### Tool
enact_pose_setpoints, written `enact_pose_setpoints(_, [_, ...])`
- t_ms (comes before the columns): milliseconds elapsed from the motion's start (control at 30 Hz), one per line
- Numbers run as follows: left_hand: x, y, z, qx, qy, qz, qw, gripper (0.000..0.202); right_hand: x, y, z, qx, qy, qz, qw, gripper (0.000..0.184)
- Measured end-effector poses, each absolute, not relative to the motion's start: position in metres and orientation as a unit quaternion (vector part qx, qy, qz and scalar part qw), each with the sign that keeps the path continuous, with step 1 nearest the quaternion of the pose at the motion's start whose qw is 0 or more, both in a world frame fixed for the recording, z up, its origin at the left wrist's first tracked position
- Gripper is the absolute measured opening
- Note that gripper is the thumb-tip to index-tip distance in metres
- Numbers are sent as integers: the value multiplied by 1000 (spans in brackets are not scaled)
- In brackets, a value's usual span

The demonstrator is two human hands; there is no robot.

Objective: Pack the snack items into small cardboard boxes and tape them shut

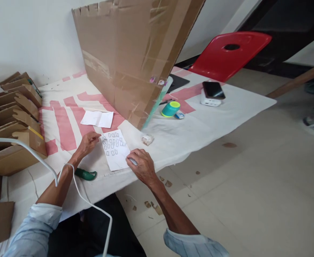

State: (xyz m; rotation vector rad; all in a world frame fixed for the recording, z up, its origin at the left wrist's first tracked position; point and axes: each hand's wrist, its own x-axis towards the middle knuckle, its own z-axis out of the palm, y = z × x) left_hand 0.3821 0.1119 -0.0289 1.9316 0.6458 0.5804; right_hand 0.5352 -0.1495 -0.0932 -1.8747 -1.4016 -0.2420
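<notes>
A white sheet of paper [115,150] lies on the cloth-covered table [199,125], with several small pieces laid out in rows on it. My left hand [88,142] is at the sheet's upper left corner, fingertips pinched together on one small piece I cannot make out. My right hand [142,165] rests on the sheet's lower right corner, fingers curled and pressing it down. A small clear bag [147,139] lies just right of the sheet.
A big cardboard sheet [130,53] stands upright behind the paper. Folded cardboard boxes [14,117] pile at the left. A second paper [97,119], a green tool [85,174], a teal cup [170,109], a phone on a white box [213,92] and a red chair [229,53] are about. A white cable [65,178] crosses my left arm.
</notes>
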Motion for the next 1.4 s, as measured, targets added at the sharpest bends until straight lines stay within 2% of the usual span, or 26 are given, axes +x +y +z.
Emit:
enact_pose_setpoints(167, [403, 115, -25, 924, 211, 157, 277, 19, 535, -150, -92, -732, -551, -98, 389, 14])
enact_pose_setpoints(433, [419, 115, -17, 922, 205, 143, 295, 11, 535, -150, -91, -733, -549, -97, 391, 14])
enact_pose_setpoints(500, [417, 113, -13, 880, 230, 164, 382, 14, 535, -150, -90, -731, -549, -97, 394, 14])
enact_pose_setpoints(600, [413, 108, -3, 700, 272, 186, 633, 19, 534, -151, -89, -729, -550, -93, 397, 14])
enact_pose_setpoints(667, [409, 103, 4, 584, 258, 175, 749, 23, 534, -151, -88, -731, -549, -88, 397, 15])
enact_pose_setpoints(767, [406, 95, 12, 510, 211, 153, 820, 24, 534, -151, -87, -731, -546, -87, 400, 16])
enact_pose_setpoints(933, [404, 89, 13, 488, 186, 150, 839, 25, 534, -151, -87, -729, -547, -94, 401, 16])
enact_pose_setpoints(1033, [399, 97, 9, 562, 228, 205, 768, 24, 533, -151, -86, -730, -547, -98, 398, 18])
enact_pose_setpoints(1133, [396, 110, 3, 725, 256, 246, 590, 17, 533, -150, -86, -730, -548, -104, 394, 17])
enact_pose_setpoints(1267, [402, 120, -5, 894, 206, 183, 352, 14, 534, -150, -87, -736, -547, -99, 387, 17])
enact_pose_setpoints(1400, [415, 122, -10, 953, 171, 99, 232, 14, 534, -149, -87, -740, -544, -91, 385, 18])
